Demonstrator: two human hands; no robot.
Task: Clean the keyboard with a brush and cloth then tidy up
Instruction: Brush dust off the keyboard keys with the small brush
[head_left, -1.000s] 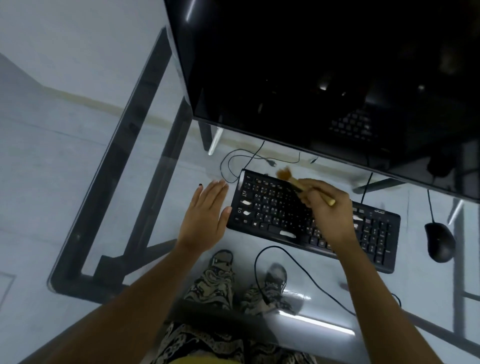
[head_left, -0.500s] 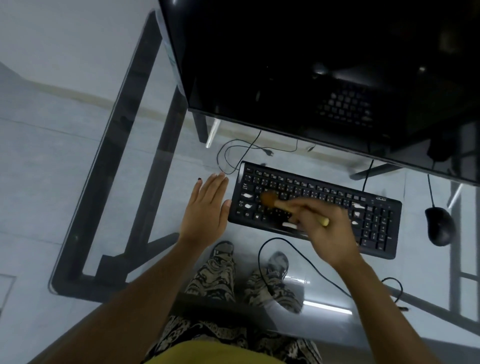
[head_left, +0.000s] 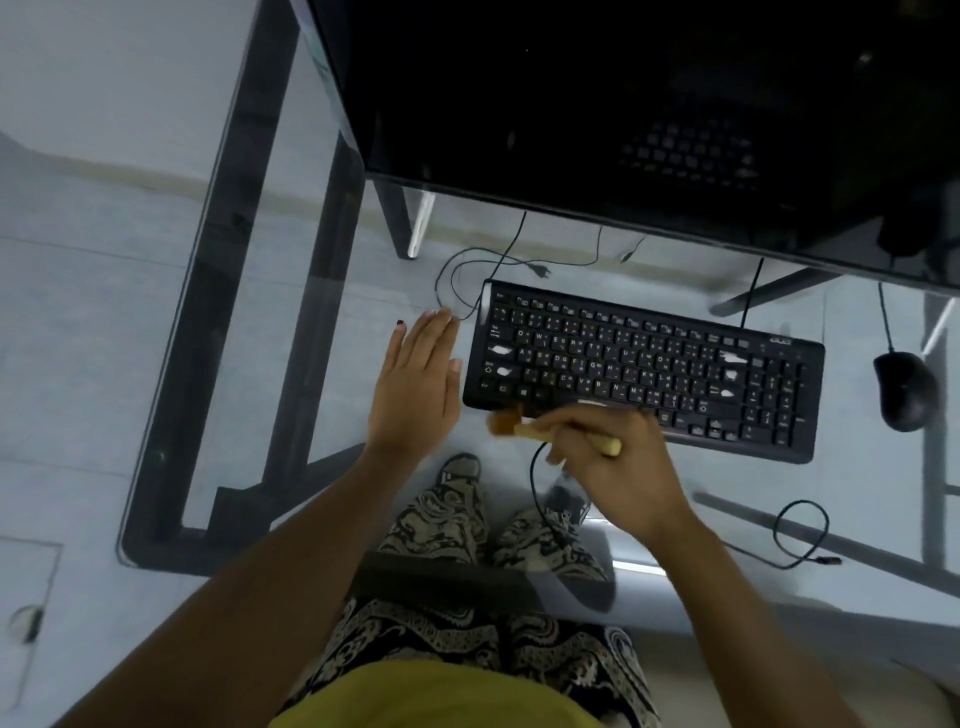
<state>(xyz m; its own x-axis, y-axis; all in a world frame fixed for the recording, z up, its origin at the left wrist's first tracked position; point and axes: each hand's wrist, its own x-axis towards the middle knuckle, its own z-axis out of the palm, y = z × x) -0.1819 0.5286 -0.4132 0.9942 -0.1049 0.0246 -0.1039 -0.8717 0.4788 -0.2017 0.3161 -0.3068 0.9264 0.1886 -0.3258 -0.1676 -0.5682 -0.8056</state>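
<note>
A black keyboard (head_left: 644, 364) lies on the glass desk (head_left: 332, 291), slanting down to the right. My right hand (head_left: 618, 467) is closed on a small wooden brush (head_left: 524, 428). Its brown bristles sit at the keyboard's near edge, left of centre, and look blurred. My left hand (head_left: 415, 389) rests flat and open on the glass just left of the keyboard, thumb close to its left end. No cloth is in view.
A large dark monitor (head_left: 623, 104) fills the top, overhanging the desk behind the keyboard. A black mouse (head_left: 906, 389) sits at the right. Loose cables (head_left: 800, 535) run over and under the glass. The desk's black frame (head_left: 223, 291) runs along the left edge.
My right hand has swept the brush from the keyboard's far top row, across the keys, down to its near edge. The left hand has stayed flat beside the keyboard.
</note>
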